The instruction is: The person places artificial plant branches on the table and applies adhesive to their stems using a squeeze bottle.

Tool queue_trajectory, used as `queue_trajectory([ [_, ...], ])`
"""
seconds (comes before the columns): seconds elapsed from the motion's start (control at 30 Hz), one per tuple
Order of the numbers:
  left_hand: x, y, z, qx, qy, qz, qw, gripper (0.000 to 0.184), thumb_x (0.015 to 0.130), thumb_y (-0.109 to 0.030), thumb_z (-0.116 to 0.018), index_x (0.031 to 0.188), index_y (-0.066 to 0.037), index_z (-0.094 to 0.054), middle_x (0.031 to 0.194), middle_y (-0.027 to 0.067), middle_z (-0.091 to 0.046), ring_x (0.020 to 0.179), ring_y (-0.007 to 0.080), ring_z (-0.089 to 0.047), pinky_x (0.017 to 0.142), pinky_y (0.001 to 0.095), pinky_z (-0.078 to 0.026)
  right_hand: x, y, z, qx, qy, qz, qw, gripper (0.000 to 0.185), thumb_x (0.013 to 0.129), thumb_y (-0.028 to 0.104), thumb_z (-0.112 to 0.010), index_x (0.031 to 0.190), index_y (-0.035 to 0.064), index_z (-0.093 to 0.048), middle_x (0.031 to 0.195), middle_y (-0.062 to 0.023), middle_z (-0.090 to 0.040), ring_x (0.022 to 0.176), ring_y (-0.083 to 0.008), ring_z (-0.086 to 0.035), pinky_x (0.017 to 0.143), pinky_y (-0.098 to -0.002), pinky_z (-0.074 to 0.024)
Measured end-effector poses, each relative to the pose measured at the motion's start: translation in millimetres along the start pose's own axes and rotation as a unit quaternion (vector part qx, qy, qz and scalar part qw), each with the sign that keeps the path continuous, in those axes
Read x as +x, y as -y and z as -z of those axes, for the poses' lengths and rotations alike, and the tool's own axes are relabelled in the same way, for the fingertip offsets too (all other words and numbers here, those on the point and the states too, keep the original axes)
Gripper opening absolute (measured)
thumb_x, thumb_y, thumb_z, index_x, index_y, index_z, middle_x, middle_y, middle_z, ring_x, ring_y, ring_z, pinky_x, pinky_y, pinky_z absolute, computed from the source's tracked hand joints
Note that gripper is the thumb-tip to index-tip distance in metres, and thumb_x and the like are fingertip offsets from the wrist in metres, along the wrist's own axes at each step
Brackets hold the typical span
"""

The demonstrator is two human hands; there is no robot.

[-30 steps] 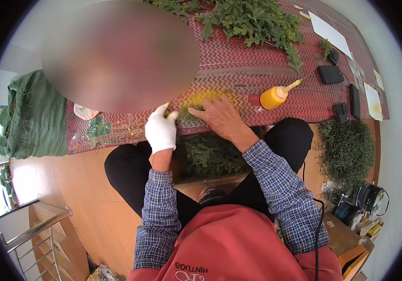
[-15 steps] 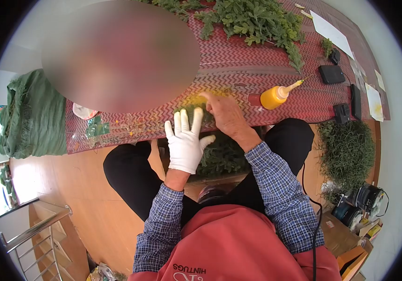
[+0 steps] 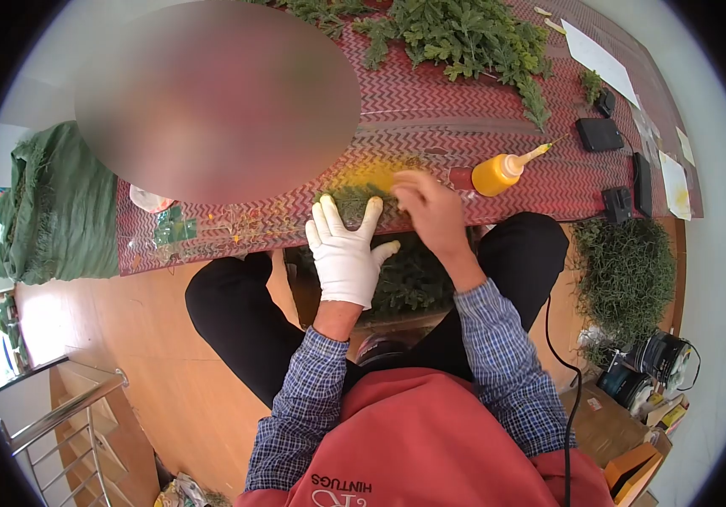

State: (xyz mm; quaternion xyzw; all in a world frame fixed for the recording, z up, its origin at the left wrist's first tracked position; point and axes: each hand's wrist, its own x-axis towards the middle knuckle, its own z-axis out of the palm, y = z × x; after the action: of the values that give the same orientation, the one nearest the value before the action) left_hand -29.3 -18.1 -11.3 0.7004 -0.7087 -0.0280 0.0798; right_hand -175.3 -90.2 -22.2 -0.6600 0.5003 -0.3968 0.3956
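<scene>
My left hand (image 3: 344, 253) wears a white glove with yellow-stained fingertips. Its fingers are spread and lie flat over a green leafy sprig (image 3: 363, 203) at the table's near edge, partly hiding it. Just right of the sprig is my bare right hand (image 3: 435, 215), slightly blurred, with loosely bent fingers apart and nothing visible in them. Yellow smears (image 3: 371, 176) mark the patterned mat behind the sprig. A yellow squeeze bottle (image 3: 496, 176) with a long nozzle stands to the right of my right hand.
More leafy branches (image 3: 464, 38) lie at the back of the table. Black devices (image 3: 600, 133) and a white sheet (image 3: 601, 63) are on the right. Green cloth (image 3: 59, 207) hangs at the left end. Greenery (image 3: 414, 275) sits below the edge between my knees.
My right hand has drawn back right and toward me, off the sprig, its fingers bending. My gloved left hand has shifted slightly right, still spread on the sprig.
</scene>
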Motion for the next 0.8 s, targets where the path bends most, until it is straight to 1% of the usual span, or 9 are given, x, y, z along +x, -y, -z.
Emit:
queue_trajectory([
  [0.07,-0.3,-0.4,0.8,-0.003,0.005,0.001,1.0,0.075,0.077,-0.053,-0.067,0.143,-0.028,-0.041,0.14,0.0402,-0.031,0.131,0.0516,-0.031,0.107,0.056,-0.023,-20.9,0.4,15.4,0.366,-0.054,-0.138,0.919,0.048,0.093,0.037,-0.058,0.123,0.0005,-0.051,0.098,-0.0109,-0.069,0.063,-0.0156,-0.058,0.051,-0.026,-0.0433],
  [0.1,-0.5,-0.7,1.1,0.002,0.009,0.002,1.0,0.075,0.077,-0.054,-0.067,0.143,-0.028,-0.041,0.14,0.04,-0.031,0.131,0.0515,-0.031,0.107,0.0563,-0.023,-27.3,-0.2,22.2,0.529,-0.079,-0.201,0.821,0.056,0.094,0.046,-0.055,0.127,0.0003,-0.049,0.103,-0.0113,-0.069,0.062,-0.0146,-0.056,0.047,-0.0247,-0.0404],
  [0.2,-0.4,-1.0,1.6,0.015,0.019,0.002,1.0,0.076,0.078,-0.055,-0.066,0.144,-0.029,-0.04,0.141,0.0394,-0.03,0.132,0.0512,-0.03,0.108,0.0569,-0.022,-31.1,0.5,33.4,0.797,-0.141,-0.199,0.552,0.08,0.089,0.064,-0.048,0.131,-0.0035,-0.042,0.125,-0.012,-0.059,0.06,-0.0133,-0.05,0.046,-0.0208,-0.039],
  [0.3,0.5,-0.8,1.6,0.024,0.025,0.001,0.999,0.076,0.078,-0.056,-0.065,0.144,-0.03,-0.038,0.142,0.0389,-0.029,0.133,0.0508,-0.028,0.108,0.0576,-0.021,-15.1,-4.0,44.8,0.874,-0.149,-0.175,0.429,0.089,0.083,0.071,-0.045,0.137,0.0009,-0.036,0.139,-0.0127,-0.047,0.063,-0.0123,-0.054,0.042,-0.0202,-0.0377],
  [0.43,0.3,0.9,1.7,0.033,0.032,0.0,0.999,0.076,0.078,-0.056,-0.065,0.145,-0.031,-0.038,0.143,0.0385,-0.028,0.135,0.05,-0.026,0.108,0.0579,-0.02,7.3,-10.3,52.5,0.898,-0.189,-0.156,0.366,0.072,0.088,0.065,-0.05,0.132,0.0079,-0.046,0.143,-0.0145,-0.04,0.065,-0.0095,-0.058,0.036,-0.0183,-0.0365],
  [0.53,0.1,0.8,1.8,0.037,0.038,0.002,0.999,0.076,0.078,-0.057,-0.065,0.145,-0.032,-0.038,0.143,0.0383,-0.028,0.135,0.0499,-0.026,0.108,0.0579,-0.02,17.1,-25.0,57.5,0.904,-0.159,-0.139,0.371,0.058,0.093,0.053,-0.052,0.127,0.0059,-0.05,0.14,-0.0154,-0.042,0.064,-0.0089,-0.057,0.036,-0.0179,-0.0375],
  [0.57,0.0,0.6,1.9,0.038,0.04,0.003,0.998,0.076,0.078,-0.057,-0.065,0.144,-0.033,-0.038,0.143,0.0383,-0.028,0.135,0.0499,-0.027,0.108,0.0578,-0.02,16.7,-24.4,59.5,0.92,-0.126,-0.136,0.346,0.049,0.096,0.042,-0.052,0.126,0.0027,-0.05,0.136,-0.0161,-0.045,0.066,-0.0118,-0.059,0.04,-0.019,-0.0413],
  [0.67,-0.6,0.4,2.1,0.044,0.032,0.002,0.999,0.075,0.077,-0.057,-0.065,0.144,-0.034,-0.039,0.143,0.0384,-0.028,0.134,0.0502,-0.027,0.108,0.0572,-0.021,12.7,-14.6,57.8,0.883,-0.123,-0.152,0.427,0.048,0.096,0.036,-0.053,0.125,-0.0021,-0.049,0.129,-0.0166,-0.051,0.069,-0.0158,-0.06,0.045,-0.0213,-0.0457],
  [0.8,-0.4,1.7,1.0,0.023,0.016,0.004,1.0,0.075,0.075,-0.054,-0.068,0.142,-0.034,-0.041,0.142,0.0394,-0.028,0.133,0.0518,-0.028,0.108,0.0565,-0.022,-16.4,24.8,48.9,0.653,-0.14,-0.135,0.732,0.043,0.096,0.026,-0.055,0.126,-0.0046,-0.049,0.123,-0.0198,-0.058,0.078,-0.0221,-0.066,0.056,-0.0259,-0.054],
])
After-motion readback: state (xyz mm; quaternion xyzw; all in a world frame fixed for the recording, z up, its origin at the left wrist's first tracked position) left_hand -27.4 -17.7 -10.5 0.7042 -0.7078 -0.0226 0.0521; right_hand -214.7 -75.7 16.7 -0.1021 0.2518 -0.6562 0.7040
